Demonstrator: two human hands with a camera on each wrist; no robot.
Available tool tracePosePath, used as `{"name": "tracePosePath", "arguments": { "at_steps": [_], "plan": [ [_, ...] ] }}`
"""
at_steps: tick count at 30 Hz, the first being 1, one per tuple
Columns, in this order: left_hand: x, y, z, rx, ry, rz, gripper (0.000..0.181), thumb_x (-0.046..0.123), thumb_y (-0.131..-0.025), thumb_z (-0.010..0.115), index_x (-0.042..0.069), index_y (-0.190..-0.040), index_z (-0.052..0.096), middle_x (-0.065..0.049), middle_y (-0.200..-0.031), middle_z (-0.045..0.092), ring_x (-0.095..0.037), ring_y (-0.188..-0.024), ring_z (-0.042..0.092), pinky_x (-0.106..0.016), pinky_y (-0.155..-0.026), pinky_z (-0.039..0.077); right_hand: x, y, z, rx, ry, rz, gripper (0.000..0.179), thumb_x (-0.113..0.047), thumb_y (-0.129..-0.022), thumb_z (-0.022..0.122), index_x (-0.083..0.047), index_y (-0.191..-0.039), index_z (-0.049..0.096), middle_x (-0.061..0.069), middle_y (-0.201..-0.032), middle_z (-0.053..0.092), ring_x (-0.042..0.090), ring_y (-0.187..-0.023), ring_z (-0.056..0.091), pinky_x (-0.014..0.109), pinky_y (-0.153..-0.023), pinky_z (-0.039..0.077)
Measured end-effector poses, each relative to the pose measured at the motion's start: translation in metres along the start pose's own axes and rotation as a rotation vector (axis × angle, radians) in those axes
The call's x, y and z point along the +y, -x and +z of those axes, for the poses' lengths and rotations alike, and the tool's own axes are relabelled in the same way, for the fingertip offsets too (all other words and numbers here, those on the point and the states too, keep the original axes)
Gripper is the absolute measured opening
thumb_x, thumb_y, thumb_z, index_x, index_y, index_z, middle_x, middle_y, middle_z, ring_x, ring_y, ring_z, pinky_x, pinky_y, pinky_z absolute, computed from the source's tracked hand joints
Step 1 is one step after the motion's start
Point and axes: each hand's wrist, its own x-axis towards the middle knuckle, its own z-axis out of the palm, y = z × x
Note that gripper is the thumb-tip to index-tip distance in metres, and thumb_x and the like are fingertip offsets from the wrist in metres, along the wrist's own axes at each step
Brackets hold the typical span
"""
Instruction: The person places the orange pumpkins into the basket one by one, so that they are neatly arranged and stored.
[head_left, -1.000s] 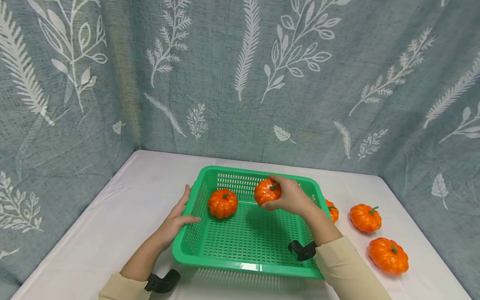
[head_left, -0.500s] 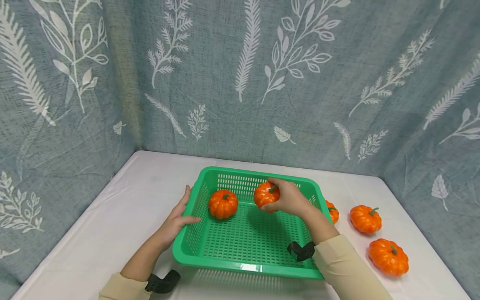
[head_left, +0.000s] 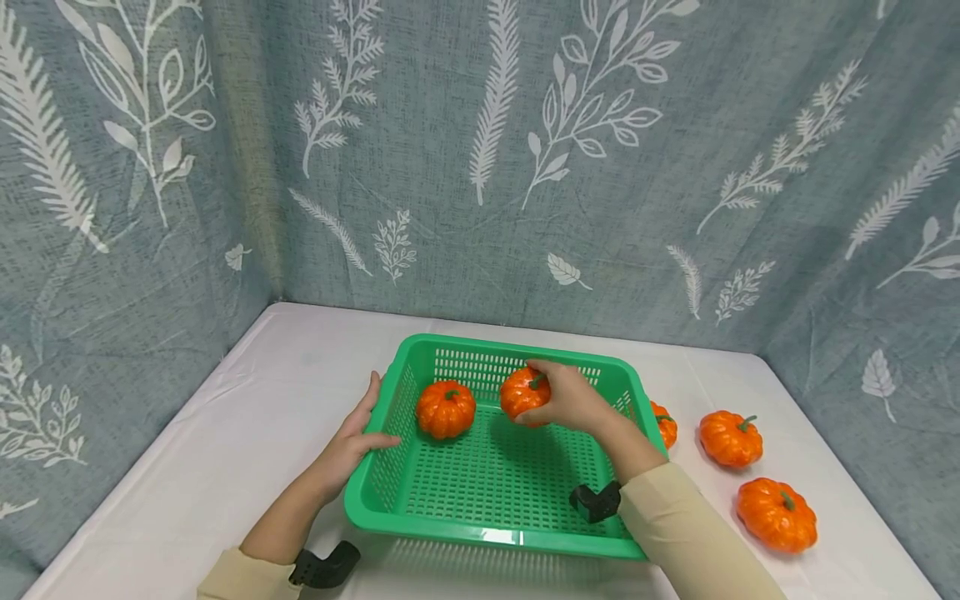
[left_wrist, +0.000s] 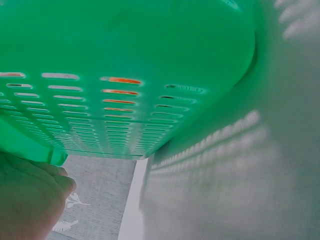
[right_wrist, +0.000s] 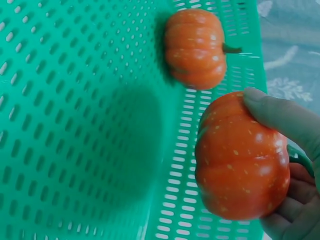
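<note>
My right hand [head_left: 572, 397] holds a small orange pumpkin [head_left: 523, 395] by its stem side, thumb and fingers around it. This pumpkin hangs above the floor of a green plastic basket [head_left: 498, 537]; the right wrist view shows the held pumpkin [right_wrist: 243, 157] close up and its shadow on the mesh. A second pumpkin [head_left: 446, 409] rests inside the basket at the left. My left hand [head_left: 347, 450] lies at the basket's left rim, thumb stretched over the edge and fingers straight along the outside. In the left wrist view, part of the left hand [left_wrist: 32, 197] shows below the basket wall.
Right of the basket, on the white-covered table [head_left: 300, 358], lie a pumpkin [head_left: 731, 438], a larger pumpkin [head_left: 777, 515] nearer me, and a pumpkin [head_left: 664, 423] partly hidden by the basket's rim. A grey-blue leaf-patterned curtain [head_left: 450, 167] surrounds the table's back and sides.
The right hand has moved slightly left and lower, carrying the pumpkin. Left hand, basket and the other pumpkins stay in place.
</note>
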Motion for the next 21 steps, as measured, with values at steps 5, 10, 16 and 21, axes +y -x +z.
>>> {"name": "tracePosePath", "arguments": {
  "at_steps": [5,10,16,21],
  "plan": [
    [0.000,0.000,0.000,-0.001,-0.001,0.001,0.093,0.001,-0.082,0.051,0.010,-0.144,-0.018,-0.008,-0.151,-0.020,-0.028,-0.137,-0.022,-0.058,-0.106,-0.010,0.001,-0.005,0.006,-0.016,-0.002,-0.013,0.082,-0.022,-0.067,0.080,0.002,-0.135,0.041,0.013,-0.116,0.058,0.023,-0.098,0.058,0.030,-0.076,0.051],
    [0.000,0.001,0.000,-0.004,0.001,0.001,0.093,0.001,-0.082,0.050,0.010,-0.144,-0.018,-0.008,-0.151,-0.021,-0.028,-0.137,-0.022,-0.057,-0.106,-0.011,0.001,-0.008,0.011,-0.042,0.013,-0.047,0.082,-0.021,-0.066,0.081,0.003,-0.133,0.043,0.013,-0.117,0.058,0.023,-0.100,0.057,0.031,-0.081,0.050],
    [0.000,0.001,0.000,-0.013,0.011,0.003,0.093,0.001,-0.082,0.050,0.010,-0.144,-0.019,-0.007,-0.151,-0.021,-0.028,-0.137,-0.022,-0.057,-0.107,-0.009,0.003,-0.011,0.017,-0.080,0.051,-0.062,0.083,-0.023,-0.064,0.082,0.003,-0.132,0.044,0.013,-0.119,0.058,0.022,-0.102,0.056,0.033,-0.085,0.048],
    [0.001,0.001,0.000,-0.010,0.012,0.001,0.093,0.001,-0.082,0.050,0.010,-0.144,-0.019,-0.007,-0.151,-0.021,-0.028,-0.137,-0.022,-0.057,-0.107,-0.009,0.006,-0.012,0.020,-0.103,0.080,-0.074,0.081,-0.021,-0.063,0.083,0.004,-0.131,0.045,0.014,-0.119,0.058,0.024,-0.103,0.056,0.036,-0.087,0.047]
  ]
}}
